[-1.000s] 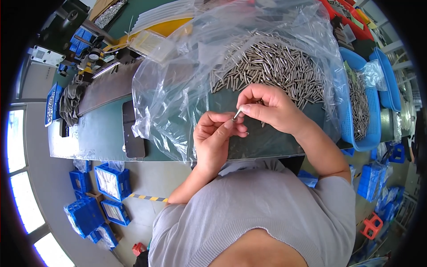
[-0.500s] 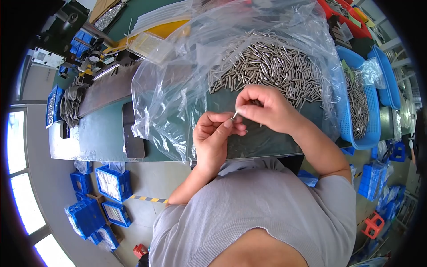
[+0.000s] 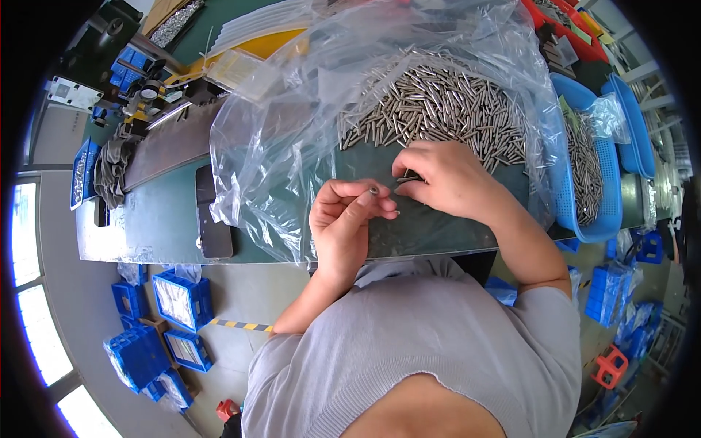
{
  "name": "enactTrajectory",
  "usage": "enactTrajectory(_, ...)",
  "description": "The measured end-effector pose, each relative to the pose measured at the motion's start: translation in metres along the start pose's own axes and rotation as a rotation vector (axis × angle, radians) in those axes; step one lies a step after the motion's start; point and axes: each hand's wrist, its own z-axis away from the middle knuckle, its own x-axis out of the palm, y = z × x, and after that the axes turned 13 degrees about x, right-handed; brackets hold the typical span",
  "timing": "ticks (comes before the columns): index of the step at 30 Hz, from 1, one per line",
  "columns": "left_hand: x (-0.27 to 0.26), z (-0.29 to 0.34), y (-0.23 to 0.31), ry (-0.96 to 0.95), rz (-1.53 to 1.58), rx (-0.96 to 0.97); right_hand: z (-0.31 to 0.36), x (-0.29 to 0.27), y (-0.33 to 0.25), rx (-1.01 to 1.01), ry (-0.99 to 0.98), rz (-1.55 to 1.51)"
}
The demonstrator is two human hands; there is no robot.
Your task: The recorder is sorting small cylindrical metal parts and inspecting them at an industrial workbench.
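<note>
My left hand (image 3: 342, 228) is closed, its thumb and forefinger pinching a small metal part (image 3: 374, 190) with a round end showing. Just to its right, my right hand (image 3: 447, 181) is closed with a slim grey metal pin (image 3: 410, 177) between thumb and fingers; whether it holds more than one is hidden. A gap separates the two hands above the dark green tabletop (image 3: 416, 237). Beyond them lies a large heap of metal pins (image 3: 438, 102), spread on and partly under a clear plastic sheet (image 3: 274, 168).
At the right stands a blue basket (image 3: 610, 193) of similar pins, beside another blue tray (image 3: 629, 131). A dark phone-like slab (image 3: 214, 219) lies left of the sheet. Machine equipment (image 3: 150, 91) stands at the far left, and blue crates (image 3: 182, 299) sit on the floor.
My hands have moved apart; the pin-like piece that bridged them no longer spans the gap. The right fingers have drawn back, and the left still pinches its small part.
</note>
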Motion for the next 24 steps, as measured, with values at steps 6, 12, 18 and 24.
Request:
enactTrajectory(6, -0.002, 0.0, 0.0, -0.023, 0.0, -0.005, -0.005, 0.011, -0.002, 0.034, 0.055, -0.086)
enactTrajectory(12, 0.0, 0.001, 0.0, -0.049, -0.057, -0.023, -0.004, -0.004, -0.004, 0.219, -0.189, -0.997)
enactTrajectory(18, 0.0, 0.002, 0.001, -0.039, -0.059, -0.023, -0.001, -0.004, -0.012, 0.198, -0.213, -0.862)
enactTrajectory(24, -0.002, 0.002, 0.001, -0.053, -0.058, -0.019, -0.001, 0.006, -0.013, 0.158, -0.179, -0.79)
